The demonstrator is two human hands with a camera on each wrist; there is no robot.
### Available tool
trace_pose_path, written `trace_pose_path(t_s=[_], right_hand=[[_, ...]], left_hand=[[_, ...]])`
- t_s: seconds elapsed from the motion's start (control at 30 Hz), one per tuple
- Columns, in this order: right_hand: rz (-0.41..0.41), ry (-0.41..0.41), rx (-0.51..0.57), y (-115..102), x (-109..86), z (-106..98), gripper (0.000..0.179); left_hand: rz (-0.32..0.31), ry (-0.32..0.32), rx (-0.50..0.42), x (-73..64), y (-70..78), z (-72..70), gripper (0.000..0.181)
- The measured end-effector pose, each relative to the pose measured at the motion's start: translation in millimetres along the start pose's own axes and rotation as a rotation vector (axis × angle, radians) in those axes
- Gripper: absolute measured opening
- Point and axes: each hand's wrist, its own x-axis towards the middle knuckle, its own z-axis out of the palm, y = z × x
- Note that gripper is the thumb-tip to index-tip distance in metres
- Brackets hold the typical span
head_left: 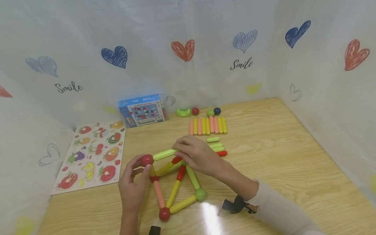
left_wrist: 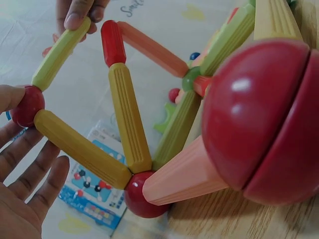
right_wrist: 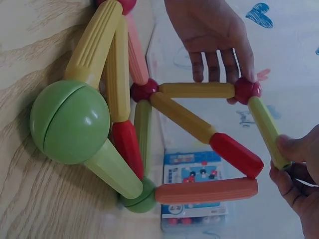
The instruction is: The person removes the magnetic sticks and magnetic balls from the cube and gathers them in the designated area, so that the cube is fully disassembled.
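Observation:
A magnetic stick-and-ball frame stands on the table, with a red ball [head_left: 164, 214] and a green ball [head_left: 200, 194] at its near corners. My left hand [head_left: 132, 186] pinches an upper red ball [head_left: 147, 159] between thumb and fingers, atop an upright yellow stick [right_wrist: 197, 90]. From that ball runs a light green stick [head_left: 163, 154], its other end pinched by my right hand [head_left: 199, 156]. Below it, a yellow stick tipped with a short red stick [right_wrist: 237, 154] leans up and meets the tip of a pink stick [right_wrist: 207, 191]; no ball sits at that meeting point.
Behind the frame lie a row of pink and yellow sticks [head_left: 207, 126] and loose green sticks [head_left: 213, 140]. Farther back are a green curved piece [head_left: 183, 112], a red ball [head_left: 195, 111], a blue ball [head_left: 217, 111] and a toy box [head_left: 144, 111]. A fruit puzzle board [head_left: 92, 156] lies left.

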Motion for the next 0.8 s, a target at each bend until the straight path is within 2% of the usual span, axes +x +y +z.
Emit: trace_pose_path(t_s=[0.07, 0.17, 0.33, 0.43, 0.63, 0.8], right_hand=[[-0.026, 0.029, -0.058, 1, 0.8, -2, 0.017], [-0.01, 0.114, -0.107, 9, 0.7, -10, 0.017], [0.171, 0.289, -0.124, 44, -13.4, -37, 0.021], [0.31, 0.331, -0.148, 75, -31.1, -54, 0.022], [0.549, 0.305, -0.209, 131, -71.1, -69, 0.022], [0.671, 0.173, -0.233, 160, -98.0, -66, 0.022]], left_hand=[[0.014, 0.002, 0.011, 0.2, 0.5, 0.7, 0.039], [0.025, 0.012, 0.022, 0.1, 1.1, 1.8, 0.039], [0.016, 0.001, 0.024, 0.7, 1.3, 4.8, 0.04], [0.016, -0.006, 0.036, 1.3, 2.0, 5.8, 0.04], [0.013, -0.011, 0.046, 1.2, 4.2, 4.1, 0.04], [-0.001, 0.002, 0.038, -1.4, 3.9, 1.7, 0.04]])
